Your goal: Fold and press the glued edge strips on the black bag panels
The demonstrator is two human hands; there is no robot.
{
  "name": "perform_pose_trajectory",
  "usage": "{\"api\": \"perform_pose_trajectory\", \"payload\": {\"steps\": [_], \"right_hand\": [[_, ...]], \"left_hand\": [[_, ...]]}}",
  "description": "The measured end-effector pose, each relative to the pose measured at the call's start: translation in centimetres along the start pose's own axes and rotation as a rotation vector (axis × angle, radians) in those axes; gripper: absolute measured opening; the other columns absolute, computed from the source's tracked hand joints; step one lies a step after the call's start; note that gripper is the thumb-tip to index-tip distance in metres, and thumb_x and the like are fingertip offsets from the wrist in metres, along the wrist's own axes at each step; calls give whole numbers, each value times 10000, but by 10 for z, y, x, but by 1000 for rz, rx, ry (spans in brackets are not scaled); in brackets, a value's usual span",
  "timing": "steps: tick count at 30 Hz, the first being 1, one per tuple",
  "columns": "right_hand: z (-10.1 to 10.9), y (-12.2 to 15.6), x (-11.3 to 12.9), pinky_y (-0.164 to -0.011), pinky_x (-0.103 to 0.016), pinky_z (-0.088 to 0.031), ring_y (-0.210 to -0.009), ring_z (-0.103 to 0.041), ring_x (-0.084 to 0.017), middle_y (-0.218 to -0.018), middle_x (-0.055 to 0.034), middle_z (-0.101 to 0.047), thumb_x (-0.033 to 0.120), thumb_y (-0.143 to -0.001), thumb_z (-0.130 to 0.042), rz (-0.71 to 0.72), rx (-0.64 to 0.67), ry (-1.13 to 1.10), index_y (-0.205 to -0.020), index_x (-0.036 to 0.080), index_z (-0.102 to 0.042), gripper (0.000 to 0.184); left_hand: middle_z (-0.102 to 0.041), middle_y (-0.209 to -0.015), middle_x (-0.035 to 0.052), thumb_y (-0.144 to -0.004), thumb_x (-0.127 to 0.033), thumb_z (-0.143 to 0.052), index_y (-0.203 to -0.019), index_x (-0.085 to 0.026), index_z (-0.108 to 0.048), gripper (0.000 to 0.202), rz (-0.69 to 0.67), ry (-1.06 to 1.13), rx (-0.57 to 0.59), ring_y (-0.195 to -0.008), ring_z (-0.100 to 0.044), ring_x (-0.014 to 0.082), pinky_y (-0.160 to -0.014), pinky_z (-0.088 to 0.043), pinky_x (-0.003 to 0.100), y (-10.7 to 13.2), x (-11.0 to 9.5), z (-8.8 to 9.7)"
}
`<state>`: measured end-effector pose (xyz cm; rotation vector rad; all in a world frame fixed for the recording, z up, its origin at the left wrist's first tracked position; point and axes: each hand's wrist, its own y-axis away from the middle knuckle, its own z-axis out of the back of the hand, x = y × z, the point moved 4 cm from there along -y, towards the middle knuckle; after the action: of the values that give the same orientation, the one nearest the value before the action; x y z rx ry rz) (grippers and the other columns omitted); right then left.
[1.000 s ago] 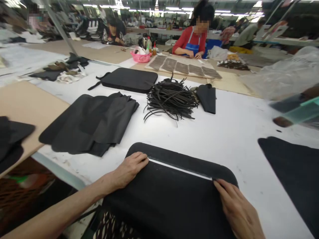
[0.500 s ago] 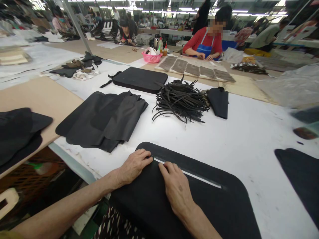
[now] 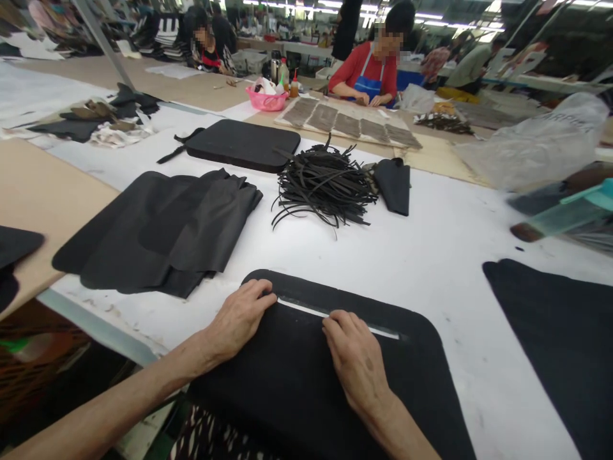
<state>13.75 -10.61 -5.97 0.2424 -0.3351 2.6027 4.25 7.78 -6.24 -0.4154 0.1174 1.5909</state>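
A black, leather-like panel (image 3: pixel 297 370) with rounded corners lies on the white tabletop and hangs toward my lap. Near its far edge runs a long, narrow slot (image 3: pixel 306 308) that shows white; whether this is an opening or a strip cannot be made out. My left hand (image 3: pixel 242 314) has its fingers curled and pressed together on the panel at the slot's left end. Farther right, my right hand (image 3: pixel 357 351) bends its closed fingertips onto the slot's near edge, covering part of it. The thumbs are partly hidden.
Stacked black sheets (image 3: pixel 167 230) lie to the left, a pile of thin black strips (image 3: pixel 325 185) beyond. A thick black panel stack (image 3: pixel 244 144), a folded black piece (image 3: pixel 393 185), and more black panels (image 3: pixel 550 332) lie around. Across the table a person in a red top (image 3: pixel 368 70) works.
My right hand has slid rightward along the slot, uncovering more of its left part. My left hand stays at the slot's left end. The whole view has shifted slightly to the right.
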Motion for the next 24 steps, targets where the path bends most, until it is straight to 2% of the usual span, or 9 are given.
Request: {"api": "perform_pose_trajectory", "payload": {"steps": [3,5,8,13,20,24], "right_hand": [[9,8,-23,-709,-323,-390,-778,-490,-185,-854,-47,-566,151,-879,-449,-90,-19,26,-856,180,-594,150],[10,5,-26,-718,-317,-392,-795,-497,-182,-876,-50,-568,158,-882,-446,-69,-9,46,-877,178,-596,151],[4,-9,-12,-725,-305,-396,-822,-500,-176,-928,-56,-572,152,-880,-450,19,1,60,-931,179,-592,153],[-14,-33,13,-702,-310,-385,-810,-483,-184,-928,-54,-569,131,-859,-487,111,48,123,-951,185,-578,141],[-30,-38,18,-643,-343,-346,-736,-448,-204,-830,-66,-549,89,-835,-473,290,52,300,-905,151,-578,141],[-28,-43,17,-640,-343,-333,-734,-443,-204,-817,-57,-539,90,-831,-473,284,64,292,-856,167,-559,118]], "left_hand": [[-561,-987,59,-873,-81,-355,-957,-171,-580,256,-47,63,37,-888,-491,181,-796,-454,317,-11,-8,-4],[-566,-989,64,-875,-82,-346,-958,-164,-579,260,-90,46,89,-879,-489,185,-798,-453,327,-18,-12,-9],[-559,-996,74,-867,-77,-348,-978,-157,-578,267,-97,-35,130,-875,-479,195,-804,-451,348,-25,-12,-16],[-553,-953,65,-864,-81,-366,-934,-161,-590,248,-75,-42,92,-860,-470,189,-779,-454,323,-28,-9,-20],[-566,-933,58,-861,-80,-386,-891,-160,-593,224,-103,-15,60,-854,-491,172,-761,-450,290,-30,-3,-21],[-556,-895,50,-877,-150,-419,-847,-166,-582,167,-142,-29,36,-832,-480,171,-756,-436,296,-29,-2,-19]]}}
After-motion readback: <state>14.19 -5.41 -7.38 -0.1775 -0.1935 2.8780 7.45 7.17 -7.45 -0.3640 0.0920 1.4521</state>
